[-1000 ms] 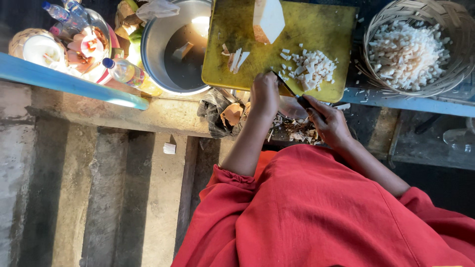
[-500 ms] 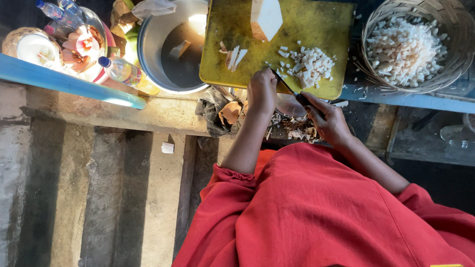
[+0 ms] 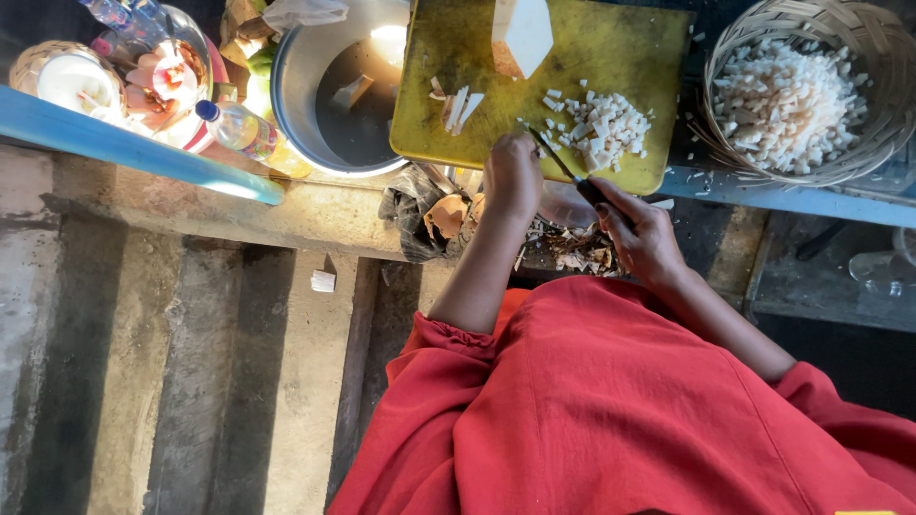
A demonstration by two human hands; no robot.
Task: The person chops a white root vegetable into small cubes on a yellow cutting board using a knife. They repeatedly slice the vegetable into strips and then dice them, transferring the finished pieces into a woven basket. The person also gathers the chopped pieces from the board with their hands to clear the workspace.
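Observation:
A yellow cutting board (image 3: 592,57) lies on a blue-edged counter. On it sit a pile of small white diced pieces (image 3: 599,124), a few white strips (image 3: 458,105) and a large white chunk (image 3: 520,36). My left hand (image 3: 512,176) rests with curled fingers at the board's near edge, over something white that is mostly hidden. My right hand (image 3: 639,234) grips the dark handle of a knife (image 3: 558,162), its blade angled toward my left hand and the diced pile. Red sleeves cover both arms.
A woven basket (image 3: 887,57) of white diced pieces stands right of the board. Left of it is a metal pot (image 3: 296,67) with dark liquid, a plastic bottle (image 3: 243,133) and a bowl of small items (image 3: 167,67). Peel scraps (image 3: 448,215) lie below the counter.
The view has shifted slightly. My hands and the knife stay at the board's near edge, with small cutting motions beside the diced pile.

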